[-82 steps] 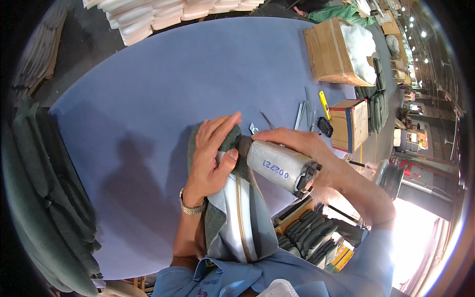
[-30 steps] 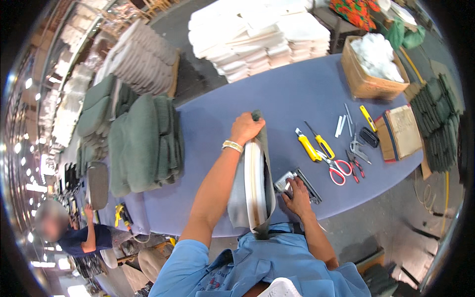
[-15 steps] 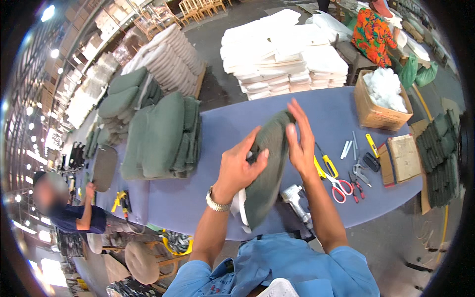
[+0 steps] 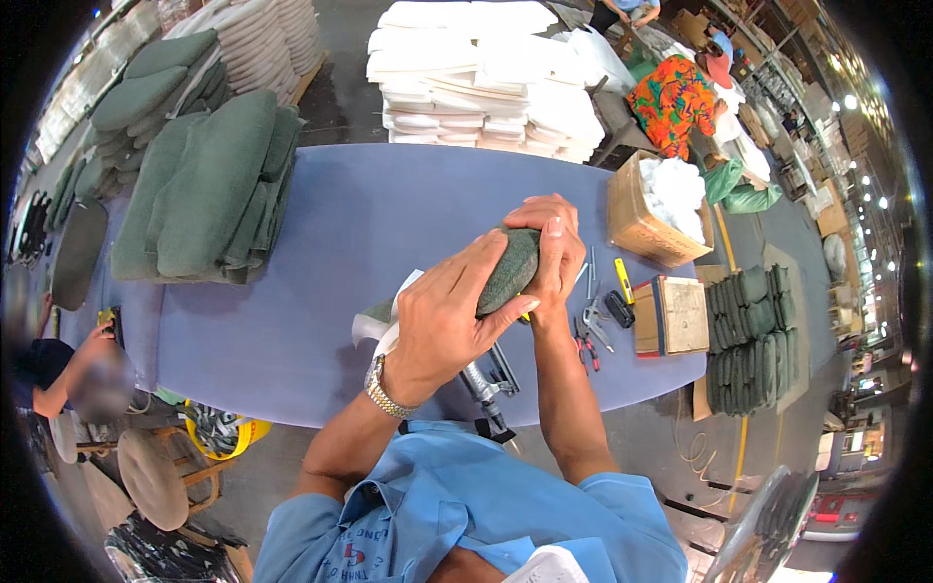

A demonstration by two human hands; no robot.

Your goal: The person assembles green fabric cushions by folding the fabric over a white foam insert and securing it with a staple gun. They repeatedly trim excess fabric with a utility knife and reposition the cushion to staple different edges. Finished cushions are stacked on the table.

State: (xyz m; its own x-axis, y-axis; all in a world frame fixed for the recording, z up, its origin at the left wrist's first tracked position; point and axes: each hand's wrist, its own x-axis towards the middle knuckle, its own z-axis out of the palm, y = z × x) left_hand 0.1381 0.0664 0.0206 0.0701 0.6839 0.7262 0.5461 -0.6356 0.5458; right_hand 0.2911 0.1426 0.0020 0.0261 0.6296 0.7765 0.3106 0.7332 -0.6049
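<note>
A dark green fabric cushion (image 4: 512, 270) is held up over the blue table, folded or tilted between both my hands. My left hand (image 4: 432, 321), with a watch on its wrist, presses its near left side, the thumb along the lower edge. My right hand (image 4: 552, 251) wraps over the far right end, fingers curled around it. White material (image 4: 384, 325) sticks out by my left hand. Beneath my hands lies a pneumatic staple gun (image 4: 478, 384), partly hidden. Red-handled pliers (image 4: 586, 352) and a grey metal tool (image 4: 596, 323) lie right of my right forearm.
On the table's left stands a stack of green cushions (image 4: 209, 185). At the right are a yellow utility knife (image 4: 623, 280), a cardboard box with white stuffing (image 4: 641, 219) and a wooden-faced box (image 4: 680, 316). White pads (image 4: 466, 78) are piled beyond. A co-worker (image 4: 53, 374) is at left.
My view has swung right, so the scene shifts left. The cushion has turned from lengthwise to foreshortened, and my hands have closed round it, my right hand now curled over its far end.
</note>
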